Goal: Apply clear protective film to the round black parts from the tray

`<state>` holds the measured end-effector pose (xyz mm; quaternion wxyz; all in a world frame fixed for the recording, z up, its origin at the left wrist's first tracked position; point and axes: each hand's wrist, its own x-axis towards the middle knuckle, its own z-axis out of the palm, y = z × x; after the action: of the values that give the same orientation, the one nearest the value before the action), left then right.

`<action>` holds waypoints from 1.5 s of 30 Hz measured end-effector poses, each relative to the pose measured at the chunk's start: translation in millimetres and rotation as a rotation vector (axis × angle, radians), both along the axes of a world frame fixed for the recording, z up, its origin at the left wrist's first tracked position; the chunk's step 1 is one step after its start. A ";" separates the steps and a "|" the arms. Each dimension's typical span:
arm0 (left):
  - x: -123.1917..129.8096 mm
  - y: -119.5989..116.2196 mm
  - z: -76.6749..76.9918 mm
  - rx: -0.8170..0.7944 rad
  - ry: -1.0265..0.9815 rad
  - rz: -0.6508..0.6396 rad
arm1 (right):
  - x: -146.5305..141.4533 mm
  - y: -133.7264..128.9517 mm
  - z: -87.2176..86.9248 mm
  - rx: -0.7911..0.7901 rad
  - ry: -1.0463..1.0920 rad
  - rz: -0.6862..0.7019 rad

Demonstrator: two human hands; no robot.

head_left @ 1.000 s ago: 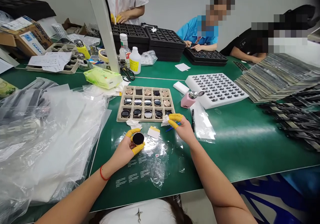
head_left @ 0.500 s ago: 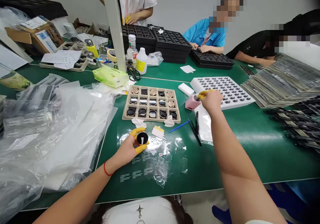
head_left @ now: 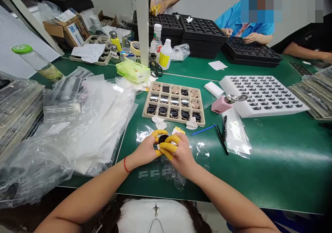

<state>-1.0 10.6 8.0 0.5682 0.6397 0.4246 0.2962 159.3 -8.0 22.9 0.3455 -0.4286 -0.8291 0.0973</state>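
My left hand (head_left: 149, 148), with yellow finger covers, grips a round black watch face (head_left: 163, 138) by its edge. Against the lower part of the face, my right hand (head_left: 178, 151) pinches a small white wad (head_left: 158, 146), also in yellow finger covers. Both hands are over clear plastic film (head_left: 145, 170) on the green table. Just beyond them a beige compartment tray (head_left: 174, 120) holds several round watch faces. The pink pump bottle (head_left: 221, 104) stands to the right of this tray with its metal lid raised.
Plastic bags (head_left: 90, 132) cover the left side. A white foam tray (head_left: 264, 94) with small parts lies at the right, near a blue stick (head_left: 203, 130) and a black pen (head_left: 225, 128). Bottles and black trays (head_left: 202, 41) stand behind. Other people work across the table.
My right hand has come away from the pink bottle to the watch face in my left hand, now with a white wad. The bottle's lid now shows open. The view has shifted.
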 end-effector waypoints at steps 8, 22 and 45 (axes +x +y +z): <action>1.5 0.3 -0.6 -0.048 -0.027 0.060 | 4.0 16.2 -14.9 0.047 0.122 -0.133; 2.6 1.2 -2.4 -0.073 -0.055 0.073 | -0.6 21.5 -23.6 0.026 0.151 -0.203; -48.6 36.6 2.0 0.021 -0.152 0.553 | 44.5 41.1 -28.9 -0.103 -0.172 -0.459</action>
<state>-49.6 47.1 10.0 0.4893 0.4812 0.5362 0.4914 203.8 33.1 -6.0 0.2646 -0.6295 -0.7303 0.0218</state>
